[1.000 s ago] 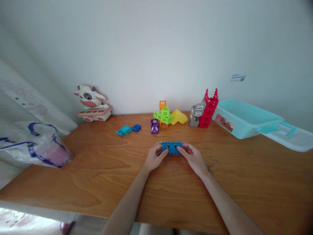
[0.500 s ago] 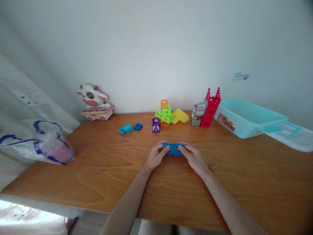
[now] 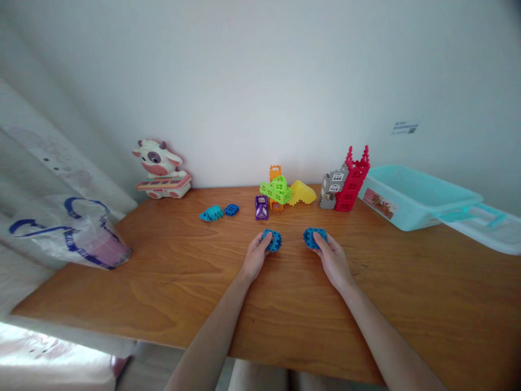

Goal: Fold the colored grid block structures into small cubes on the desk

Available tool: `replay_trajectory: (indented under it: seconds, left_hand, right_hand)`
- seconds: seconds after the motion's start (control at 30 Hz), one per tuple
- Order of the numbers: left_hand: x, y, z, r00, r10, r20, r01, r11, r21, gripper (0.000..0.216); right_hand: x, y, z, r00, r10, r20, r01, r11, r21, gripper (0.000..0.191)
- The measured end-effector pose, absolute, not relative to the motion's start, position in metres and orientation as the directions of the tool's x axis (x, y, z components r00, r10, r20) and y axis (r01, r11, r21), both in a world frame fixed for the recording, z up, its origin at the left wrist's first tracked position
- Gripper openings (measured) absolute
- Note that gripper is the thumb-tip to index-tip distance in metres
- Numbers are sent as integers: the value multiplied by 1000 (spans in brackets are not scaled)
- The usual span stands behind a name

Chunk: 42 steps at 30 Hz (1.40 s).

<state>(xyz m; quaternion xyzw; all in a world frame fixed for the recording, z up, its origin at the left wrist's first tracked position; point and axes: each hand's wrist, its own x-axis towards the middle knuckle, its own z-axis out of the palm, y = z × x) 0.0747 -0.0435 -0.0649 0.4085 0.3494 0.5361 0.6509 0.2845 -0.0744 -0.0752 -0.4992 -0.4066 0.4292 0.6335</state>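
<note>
My left hand (image 3: 256,253) grips a blue building block (image 3: 274,241) with notched edges, thumb on its near face. In my right hand (image 3: 332,257) is a second blue building block (image 3: 311,238), also pinched under the thumb. A gap of bare wood separates the two blocks, which are held over the middle of the table (image 3: 195,288). Beyond them stand a purple toy car (image 3: 261,208), a green block piece (image 3: 277,190) resting against orange pieces (image 3: 275,172), and a yellow piece (image 3: 302,193).
Farther left lie a light blue piece (image 3: 211,213) and a small dark blue piece (image 3: 232,209). A cow toy piano (image 3: 163,171) and a bagged pink cup (image 3: 108,248) are at the left. Right stand a grey-and-red block tower (image 3: 352,184) and a mint bin (image 3: 411,209).
The blue blocks were joined side by side between both hands; now they are apart, one in each hand. My hands have moved away from each other, and the view has shifted slightly.
</note>
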Motion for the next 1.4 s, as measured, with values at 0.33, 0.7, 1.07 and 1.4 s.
replay_trajectory:
  seconds: [0.33, 0.7, 1.07, 1.4]
  left_hand:
    - [72, -50, -60, 175, 984, 21, -136, 3, 991, 43]
    - [73, -58, -56, 342, 935, 99, -83, -74, 994, 40]
    - [75, -57, -74, 388, 908, 160, -210, -82, 974, 53]
    - [69, -59, -65, 509, 836, 206, -176, -133, 975, 52]
  right_hand:
    - [282, -84, -67, 90, 876, 473, 607, 328, -724, 37]
    - [287, -81, -74, 205, 818, 537, 706, 256, -660, 39]
    - [280, -88, -70, 139, 888, 438, 627, 263, -733, 42]
    - [275, -106, -53, -206, 839, 503, 567, 522, -638, 55]
